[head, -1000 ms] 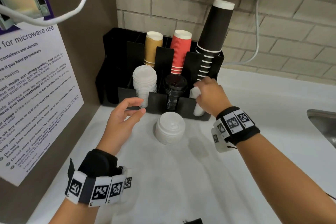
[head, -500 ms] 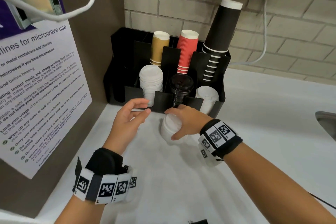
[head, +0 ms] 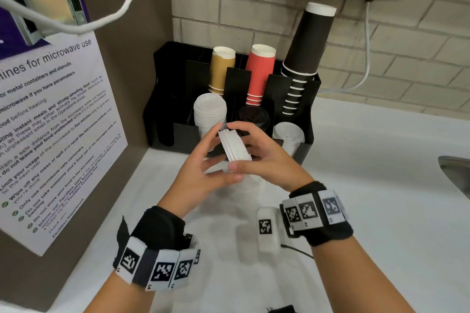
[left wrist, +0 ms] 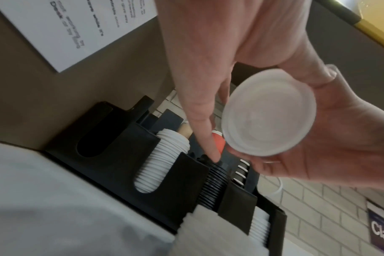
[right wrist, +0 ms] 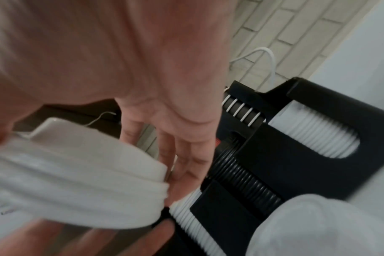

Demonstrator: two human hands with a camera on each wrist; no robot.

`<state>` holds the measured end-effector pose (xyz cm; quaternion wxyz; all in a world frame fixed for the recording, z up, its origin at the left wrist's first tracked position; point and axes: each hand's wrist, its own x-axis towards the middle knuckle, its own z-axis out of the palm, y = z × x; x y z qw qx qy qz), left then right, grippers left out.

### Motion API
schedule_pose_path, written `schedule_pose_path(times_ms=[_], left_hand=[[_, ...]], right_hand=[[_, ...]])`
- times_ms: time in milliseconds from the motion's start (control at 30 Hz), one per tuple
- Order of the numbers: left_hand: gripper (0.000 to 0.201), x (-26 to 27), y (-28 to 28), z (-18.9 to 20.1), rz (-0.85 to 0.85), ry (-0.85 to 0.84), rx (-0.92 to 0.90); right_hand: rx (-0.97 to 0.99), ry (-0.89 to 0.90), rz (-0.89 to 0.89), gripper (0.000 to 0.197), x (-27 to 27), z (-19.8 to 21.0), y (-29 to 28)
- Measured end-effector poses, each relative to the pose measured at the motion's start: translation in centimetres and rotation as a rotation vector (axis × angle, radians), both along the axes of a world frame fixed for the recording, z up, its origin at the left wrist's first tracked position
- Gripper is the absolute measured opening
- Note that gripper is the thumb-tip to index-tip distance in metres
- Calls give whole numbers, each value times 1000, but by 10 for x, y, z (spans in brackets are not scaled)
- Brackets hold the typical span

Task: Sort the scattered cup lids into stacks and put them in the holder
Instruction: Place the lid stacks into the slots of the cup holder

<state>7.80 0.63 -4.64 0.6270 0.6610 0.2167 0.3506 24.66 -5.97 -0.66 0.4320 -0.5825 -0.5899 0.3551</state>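
Gripping a short stack of white lids (head: 235,146) above the surface in front of the black holder (head: 306,145), the right hand (head: 269,157) curls round it while the open left hand (head: 201,173) steadies it, the last stack apparently left to slot in.

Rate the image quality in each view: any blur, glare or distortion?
Head view: sharp and evenly lit, wide-angle bending at the edges, text on the poster readable. Left wrist view: the held lids slightly soft, the holder clear. Right wrist view: heavy motion blur over the right hand and lids.
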Motion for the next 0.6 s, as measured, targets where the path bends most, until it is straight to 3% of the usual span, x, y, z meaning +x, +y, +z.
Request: schedule_pose_path(times_ms=[167,600], left_hand=[[90,0,-2,4,-12,-44,26],[100,2,-7,9,-35,-14,30]], right_hand=[[6,115,28,63,-1,6,-11],[37,125,-38,59,-1,10,-18]])
